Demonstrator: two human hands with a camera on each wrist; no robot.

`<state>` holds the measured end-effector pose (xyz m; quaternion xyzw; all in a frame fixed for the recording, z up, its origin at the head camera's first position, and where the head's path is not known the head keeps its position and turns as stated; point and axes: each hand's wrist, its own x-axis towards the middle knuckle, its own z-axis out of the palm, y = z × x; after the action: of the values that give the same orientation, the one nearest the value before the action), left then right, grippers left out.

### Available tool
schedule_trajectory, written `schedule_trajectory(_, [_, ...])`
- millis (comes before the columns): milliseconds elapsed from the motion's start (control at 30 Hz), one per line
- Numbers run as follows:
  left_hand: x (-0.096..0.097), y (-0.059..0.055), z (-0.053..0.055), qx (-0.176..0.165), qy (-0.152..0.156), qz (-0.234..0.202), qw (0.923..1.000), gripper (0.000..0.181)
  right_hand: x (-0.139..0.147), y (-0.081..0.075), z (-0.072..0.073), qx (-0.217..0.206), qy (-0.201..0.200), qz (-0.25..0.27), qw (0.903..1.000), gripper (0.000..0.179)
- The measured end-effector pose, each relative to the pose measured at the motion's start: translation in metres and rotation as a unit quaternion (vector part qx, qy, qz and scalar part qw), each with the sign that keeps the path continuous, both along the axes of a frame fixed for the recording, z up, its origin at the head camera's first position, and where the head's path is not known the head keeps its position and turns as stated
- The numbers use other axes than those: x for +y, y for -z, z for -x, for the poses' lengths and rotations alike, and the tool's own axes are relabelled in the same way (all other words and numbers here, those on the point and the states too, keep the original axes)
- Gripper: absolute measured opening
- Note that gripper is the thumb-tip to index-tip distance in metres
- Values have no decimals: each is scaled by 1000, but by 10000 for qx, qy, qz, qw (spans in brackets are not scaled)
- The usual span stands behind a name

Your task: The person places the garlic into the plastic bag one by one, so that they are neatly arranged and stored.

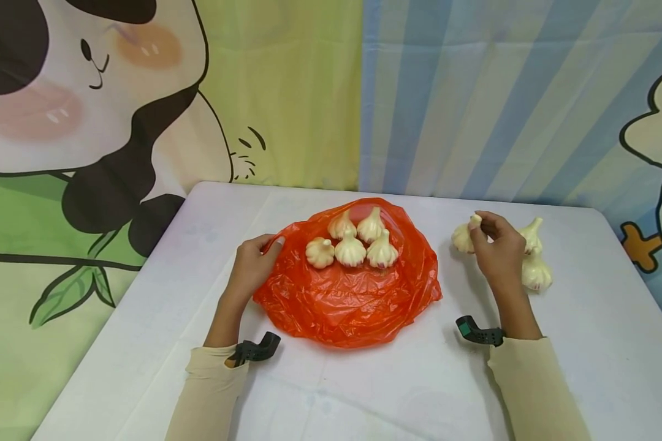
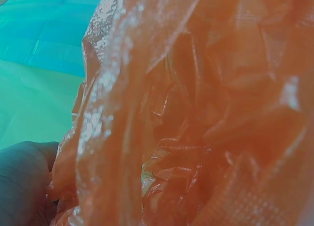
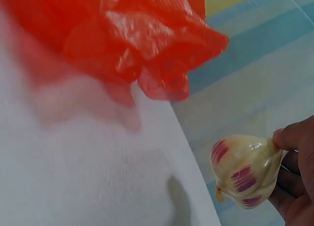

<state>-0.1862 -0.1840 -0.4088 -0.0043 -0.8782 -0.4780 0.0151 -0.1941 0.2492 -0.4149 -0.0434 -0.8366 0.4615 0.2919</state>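
Observation:
A red plastic bag [image 1: 342,309] lies spread open at the middle of the table, with several garlic bulbs [image 1: 350,251] grouped inside it. At the bag's left edge my left hand [image 1: 252,264] pinches the thin plastic between thumb and fingers; crumpled bag film [image 2: 221,88] fills most of the left wrist view. My right hand [image 1: 499,245], to the right of the bag, pinches one garlic bulb by its stem. That bulb [image 3: 245,172] shows purple streaks in the right wrist view and is held above the table. More garlic bulbs [image 1: 537,272] sit just beyond the right hand, partly hidden by it.
The white table [image 1: 364,398] ends at a far edge against a printed curtain [image 1: 287,92] with a cartoon panda. Each wrist wears a black band camera [image 1: 480,332]. A strip of tabletop separates the bag from the bulbs on the right.

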Motion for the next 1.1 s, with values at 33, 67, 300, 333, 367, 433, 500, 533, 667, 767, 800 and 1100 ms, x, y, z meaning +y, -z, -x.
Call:
schedule_trajectory(33, [0,0,0,11,8,15,10000,36,-2,-1,-1,34,-65,1,10000,26])
schedule_trajectory(67, [0,0,0,10,-1,17,10000,36,-5,-2,-2,44,-112,-4,9999,26])
schedule_trajectory(300, [-1,0,0,-34,-9,23,10000,38,-15,-13,-7,164,-374,98,9991,26])
schedule_trajectory(333, [-1,0,0,-27,-5,16,10000,38,-17,-15,-7,223,-429,125,9988,26])
schedule_trajectory(367, [-1,0,0,-15,5,16,10000,38,-18,-17,-8,281,-496,161,9982,26])
schedule_trajectory(433, [-1,0,0,-3,6,3,10000,38,-21,-20,-8,317,-585,196,9976,26])
schedule_trajectory(500, [-1,0,0,11,2,-8,10000,38,-24,-23,-9,302,-667,231,9970,26])
schedule_trajectory(533, [-1,0,0,11,13,-4,10000,39,-26,-26,-10,295,-696,244,9968,27])
schedule_trajectory(667, [-1,0,0,31,10,-27,10000,37,-33,-34,-12,312,-851,227,9956,26])
schedule_trajectory(767, [-1,-1,0,44,11,-40,10000,37,-38,-40,-13,364,-1061,306,9932,25])
schedule_trajectory(800, [-1,-1,0,45,13,-32,10000,37,-39,-41,-14,381,-1155,381,9918,25])
schedule_trajectory(1100, [-1,-3,-1,42,31,-44,10000,35,-55,-52,-18,440,-1766,1006,9781,24])
